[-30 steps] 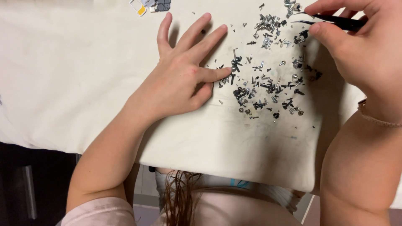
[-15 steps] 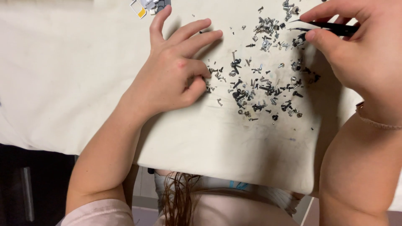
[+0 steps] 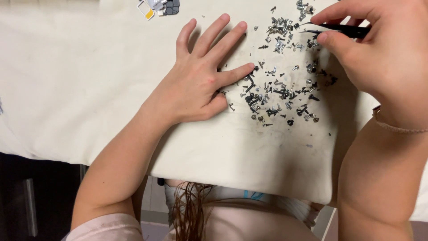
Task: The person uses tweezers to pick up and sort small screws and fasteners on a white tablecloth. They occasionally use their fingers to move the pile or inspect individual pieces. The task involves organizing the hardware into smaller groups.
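A scatter of several tiny dark and silver screws (image 3: 281, 89) lies on a cream cloth-covered table (image 3: 80, 89). My left hand (image 3: 200, 80) rests flat on the cloth beside the screws, fingers spread, index fingertip touching the edge of the pile. My right hand (image 3: 379, 53) at the upper right pinches black tweezers (image 3: 339, 30), whose tips point left over the top of the pile. Whether the tips hold a screw cannot be seen.
A few small parts, one yellow and others grey (image 3: 158, 6), sit at the top edge of the cloth. The table's front edge (image 3: 240, 187) runs just above my lap. A dark space (image 3: 31, 196) lies below the table at the left.
My left hand slid up and left, then came back down with fingers spread toward the screws. The right hand with the tweezers stayed near the top of the pile.
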